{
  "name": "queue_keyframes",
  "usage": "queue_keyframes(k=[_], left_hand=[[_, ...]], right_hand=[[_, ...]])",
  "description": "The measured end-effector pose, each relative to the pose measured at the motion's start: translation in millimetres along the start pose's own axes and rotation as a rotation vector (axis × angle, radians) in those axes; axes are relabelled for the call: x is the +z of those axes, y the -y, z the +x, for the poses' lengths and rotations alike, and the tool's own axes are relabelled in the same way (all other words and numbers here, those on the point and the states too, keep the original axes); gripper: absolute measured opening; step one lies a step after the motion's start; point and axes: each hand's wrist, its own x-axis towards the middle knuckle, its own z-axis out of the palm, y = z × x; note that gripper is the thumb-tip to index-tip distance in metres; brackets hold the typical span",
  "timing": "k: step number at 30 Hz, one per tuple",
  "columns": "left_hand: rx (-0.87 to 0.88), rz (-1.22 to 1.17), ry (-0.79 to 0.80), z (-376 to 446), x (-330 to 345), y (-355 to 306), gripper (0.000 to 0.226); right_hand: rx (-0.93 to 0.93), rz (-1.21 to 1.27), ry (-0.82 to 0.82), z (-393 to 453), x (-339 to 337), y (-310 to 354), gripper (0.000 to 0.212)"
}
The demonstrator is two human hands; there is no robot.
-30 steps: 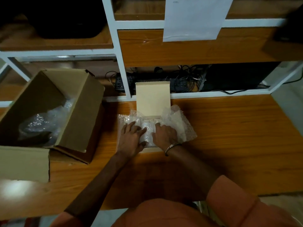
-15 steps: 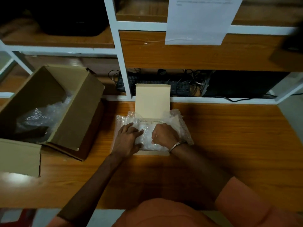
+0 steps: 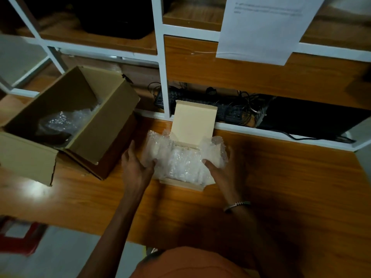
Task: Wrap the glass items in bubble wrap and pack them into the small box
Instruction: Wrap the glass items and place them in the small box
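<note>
The bubble wrap [image 3: 180, 161] bundle sits in the small box [image 3: 181, 182] on the worktop [image 3: 281, 187]; left hand [image 3: 136, 167] and right hand [image 3: 219, 170], both spread, flank it. Likely soft outside, fragile within: press its sides gently

table [image 3: 281, 187]: wood, dim light | shelves [image 3: 160, 57]: white frame, wood boards | paper [image 3: 261, 29]: hangs on frame | cables [image 3: 241, 109]: under shelf | floor [image 3: 60, 257]: grey

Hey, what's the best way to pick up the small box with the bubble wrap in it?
Probably by its two short side walls, one hand from each side, low under the overhanging bubble wrap. The small box lies flat and open, its lid standing up at the back, so the top offers no firm grip. The left hand and right hand already flank it.
</note>
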Motion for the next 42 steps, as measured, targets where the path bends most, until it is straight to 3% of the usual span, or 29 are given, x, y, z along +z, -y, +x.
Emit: queue_keyframes(k=[2,4,8,11,15,19,24,27,30,31,33,35,39,42], left_hand=[[-0.029,-0.008,0.046,1.2,2.2,-0.4,0.104],[-0.007,-0.054,0.059,-0.3,5.7,-0.6,0.103],[0.112,-0.230,-0.023,-7.4,11.1,-8.4,0.085],[0.152,-0.232,0.006,-5.0,15.1,-16.5,0.083],[0.032,0.066,-0.055,3.7,18.0,-13.7,0.096],[-0.154,0.021,0.137,13.2,15.3,-1.8,0.110],[0.075,-0.069,0.074,7.4,4.8,-6.5,0.098],[0.124,-0.205,0.146,7.6,7.2,-13.0,0.094],[0.072,-0.304,0.270,4.7,10.8,-23.7,0.088],[0.067,-0.322,0.317,2.4,12.5,-27.6,0.082],[0.089,-0.345,0.414,-1.1,15.8,-30.8,0.069],[0.166,-0.274,0.494,4.8,19.3,-23.2,0.063],[0.315,-0.053,0.609,26.4,17.4,-17.2,0.073],[0.483,0.158,0.563,32.2,17.8,-23.5,0.059]], right_hand=[[0.081,0.232,0.111,-2.7,3.4,2.1,0.102],[0.043,0.220,0.103,-5.3,6.7,5.2,0.088],[-0.065,-0.077,0.068,-12.6,12.8,12.7,0.079],[-0.198,-0.342,0.062,-16.5,14.7,22.8,0.071],[-0.181,-0.258,0.267,-18.2,28.1,32.7,0.086],[-0.103,-0.100,0.305,-18.9,37.2,31.3,0.099],[0.004,0.177,0.568,-27.3,53.8,31.9,0.120],[0.042,0.254,0.565,-24.6,64.2,32.4,0.104],[0.012,0.283,0.270,-9.3,60.8,27.1,0.052],[-0.002,0.257,0.174,-3.8,58.6,23.1,0.040],[-0.002,0.176,0.127,2.8,55.8,12.7,0.041],[-0.022,0.021,0.174,3.0,53.6,6.5,0.050],[-0.206,-0.278,0.337,-5.4,54.2,2.9,0.066],[-0.327,-0.376,0.399,-6.7,61.1,3.2,0.061]])
